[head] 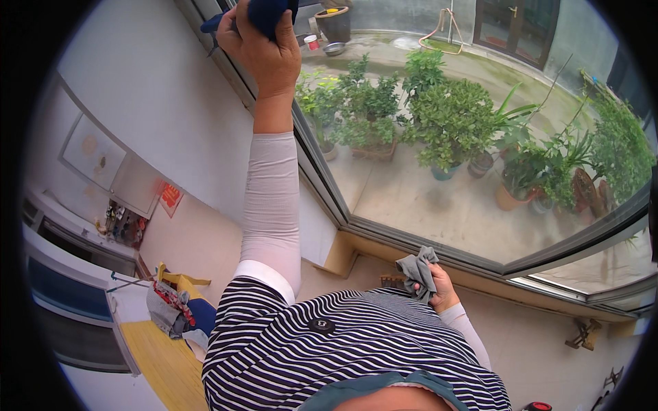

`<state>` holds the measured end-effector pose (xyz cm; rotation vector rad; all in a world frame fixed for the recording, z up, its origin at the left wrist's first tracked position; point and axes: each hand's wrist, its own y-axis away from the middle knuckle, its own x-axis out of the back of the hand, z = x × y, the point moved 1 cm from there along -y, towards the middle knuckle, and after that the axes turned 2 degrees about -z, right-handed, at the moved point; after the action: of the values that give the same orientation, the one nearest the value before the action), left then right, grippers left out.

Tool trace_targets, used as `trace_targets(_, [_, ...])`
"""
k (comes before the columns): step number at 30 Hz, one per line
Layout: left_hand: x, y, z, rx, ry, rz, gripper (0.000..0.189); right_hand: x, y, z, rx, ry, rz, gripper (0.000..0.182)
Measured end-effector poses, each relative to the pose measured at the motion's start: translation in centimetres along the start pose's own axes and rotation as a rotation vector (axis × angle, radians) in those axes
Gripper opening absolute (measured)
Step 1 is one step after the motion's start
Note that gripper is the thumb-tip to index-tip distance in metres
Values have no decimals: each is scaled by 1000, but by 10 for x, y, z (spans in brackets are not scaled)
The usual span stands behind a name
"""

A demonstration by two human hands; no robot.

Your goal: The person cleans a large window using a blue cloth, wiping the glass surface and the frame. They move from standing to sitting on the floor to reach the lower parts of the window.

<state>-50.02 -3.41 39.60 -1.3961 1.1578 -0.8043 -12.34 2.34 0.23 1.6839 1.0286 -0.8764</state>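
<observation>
High at the top of the view, my left hand [264, 59] grips a dark blue cloth [267, 18] against the upper left part of the window, by its grey metal frame [318, 177]. The top of that cloth is cut off by the picture's edge. Lower down, in front of my striped shirt, my right hand [441, 288] holds a crumpled grey cloth [420, 272] near the yellowish window sill [375, 250]. The window pane [411, 205] spans the upper right, with a courtyard behind it.
Beyond the glass stand several potted plants [452, 118], a hose [439, 31] and a metal basin [334, 49]. On the left, clothes [172, 308] lie at a yellow wooden bench [159, 354]. A small wooden stool [583, 333] is on the floor at right.
</observation>
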Motion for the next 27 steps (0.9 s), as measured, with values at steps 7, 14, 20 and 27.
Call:
trace_targets(7, [9, 110, 85, -60, 150, -237, 53, 23, 9, 7, 127, -3, 67, 31])
trace_targets(14, [82, 365, 153, -24, 428, -952, 69, 25, 7, 34, 86, -12, 83, 27])
trace_targets(20, [66, 208, 119, 316, 714, -492, 63, 28, 19, 47, 146, -38, 198, 26])
trace_targets(27, [11, -41, 15, 15, 97, 198, 30, 29, 30, 57, 171, -10, 229, 27])
